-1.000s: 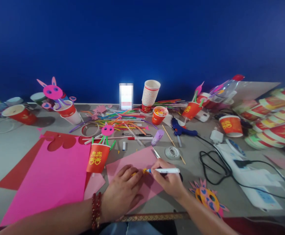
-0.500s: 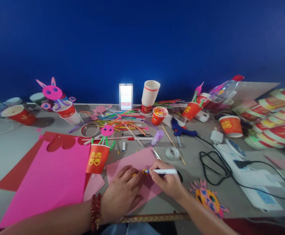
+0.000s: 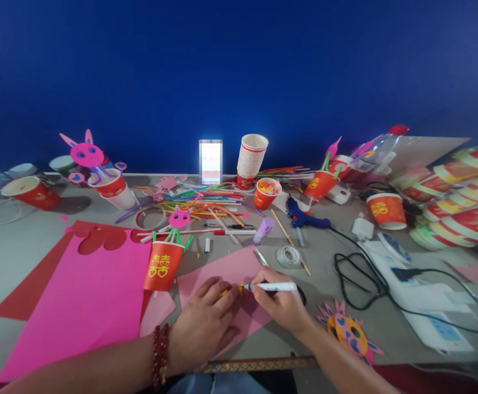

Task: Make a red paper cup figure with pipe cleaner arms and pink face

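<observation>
My right hand [image 3: 280,303] pinches a white acrylic marker [image 3: 278,287], its blue tip angled left. That tip meets a small yellow-orange paper piece [image 3: 243,287], mostly covered by fingers. My left hand [image 3: 208,314] presses the piece down with bent fingers, over a pink paper sheet [image 3: 218,268]. Scissors [image 3: 262,257] show partly beyond my right hand. Left of the sheet stands a red paper cup [image 3: 164,266], from which green stems and a pink animal face [image 3: 179,218] rise.
Bright pink paper [image 3: 99,295] lies at left. A blue glue gun [image 3: 307,216], its black cable [image 3: 357,298] and clear tape [image 3: 289,256] are at right. A decorated paper face [image 3: 349,334] lies near the front edge. Stacked cups [image 3: 252,156] and scattered pipe cleaners [image 3: 206,205] fill the back.
Both hands stay almost in place. The marker's tip shifts very slightly over the yellow piece.
</observation>
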Action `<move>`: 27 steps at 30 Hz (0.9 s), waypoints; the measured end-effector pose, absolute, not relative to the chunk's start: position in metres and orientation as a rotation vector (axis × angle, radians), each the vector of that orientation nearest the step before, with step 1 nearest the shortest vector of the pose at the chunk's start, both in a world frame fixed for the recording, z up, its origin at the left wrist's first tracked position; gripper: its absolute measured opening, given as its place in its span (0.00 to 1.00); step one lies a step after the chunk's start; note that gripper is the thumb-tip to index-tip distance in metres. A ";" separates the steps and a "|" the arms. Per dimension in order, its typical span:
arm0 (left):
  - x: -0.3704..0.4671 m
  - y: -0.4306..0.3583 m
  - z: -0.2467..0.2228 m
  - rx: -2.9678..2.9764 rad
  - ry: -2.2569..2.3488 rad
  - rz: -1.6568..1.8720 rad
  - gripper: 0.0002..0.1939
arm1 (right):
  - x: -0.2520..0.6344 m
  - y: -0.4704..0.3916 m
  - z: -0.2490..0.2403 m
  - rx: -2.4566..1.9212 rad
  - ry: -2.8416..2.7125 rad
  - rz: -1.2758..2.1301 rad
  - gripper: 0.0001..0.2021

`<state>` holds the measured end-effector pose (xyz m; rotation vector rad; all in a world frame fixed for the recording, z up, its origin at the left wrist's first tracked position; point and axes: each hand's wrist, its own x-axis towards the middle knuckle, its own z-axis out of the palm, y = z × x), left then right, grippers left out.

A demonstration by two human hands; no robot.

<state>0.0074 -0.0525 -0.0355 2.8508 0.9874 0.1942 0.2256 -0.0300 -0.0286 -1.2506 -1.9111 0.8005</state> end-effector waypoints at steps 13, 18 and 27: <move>0.007 -0.052 -0.036 2.861 0.984 0.198 0.27 | 0.226 -0.031 -0.029 -1.254 -1.879 0.788 0.09; 0.007 -0.053 -0.035 2.856 0.985 0.201 0.27 | 0.227 -0.031 -0.031 -1.259 -1.865 0.764 0.10; 0.007 -0.052 -0.036 2.856 0.986 0.229 0.27 | 0.227 -0.031 -0.031 -1.258 -1.857 0.755 0.10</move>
